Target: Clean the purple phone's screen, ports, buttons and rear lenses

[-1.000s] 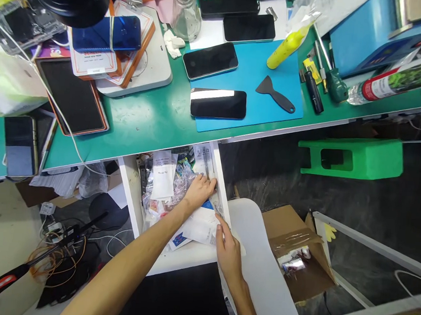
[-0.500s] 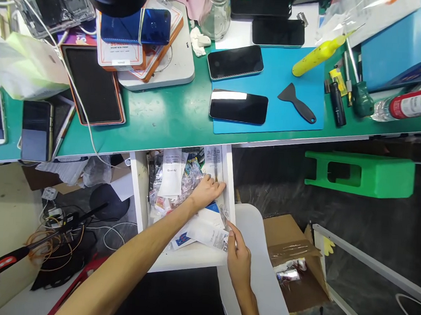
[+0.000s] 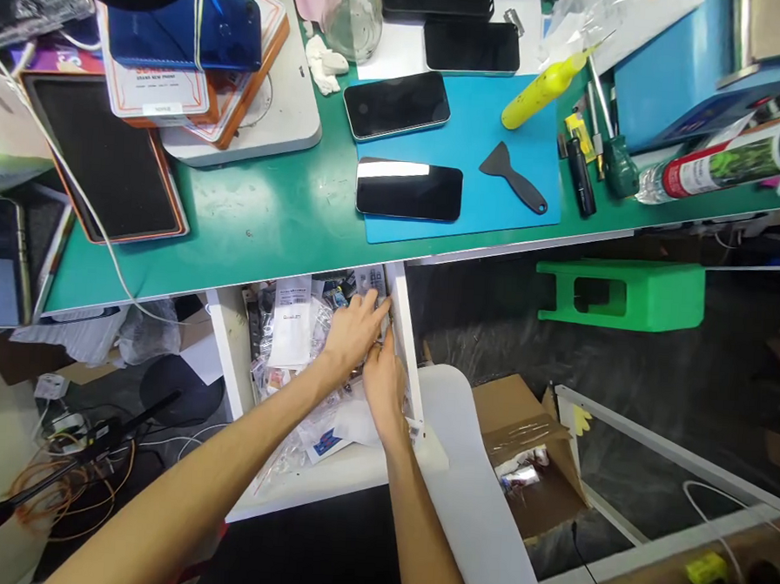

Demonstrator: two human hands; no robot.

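Note:
Both my hands are inside an open white drawer [image 3: 227,340] packed with clear plastic bags and small packets. My left hand [image 3: 355,329] lies over the contents near the right wall, its fingers stretched and apart, at a printed packet [image 3: 370,278]. Just below it, close against the same wall, is my right hand [image 3: 384,379]. Its index finger points forward and the other fingers are curled; whatever they may hold is hidden. A white labelled packet [image 3: 290,335] lies left of my hands. Toward the drawer front is a white packet with a blue print [image 3: 327,443].
Above the drawer, a green bench [image 3: 256,224] carries several phones, including a black phone [image 3: 408,189] on a blue mat [image 3: 472,231]. A grey scraper [image 3: 517,178] and a yellow bottle [image 3: 537,99] lie there too. A white chair [image 3: 476,506] stands right of the drawer.
My right hand has moved from the drawer's front right corner further in, beside my left hand. My left hand has shifted slightly toward the back. The view has moved to the right.

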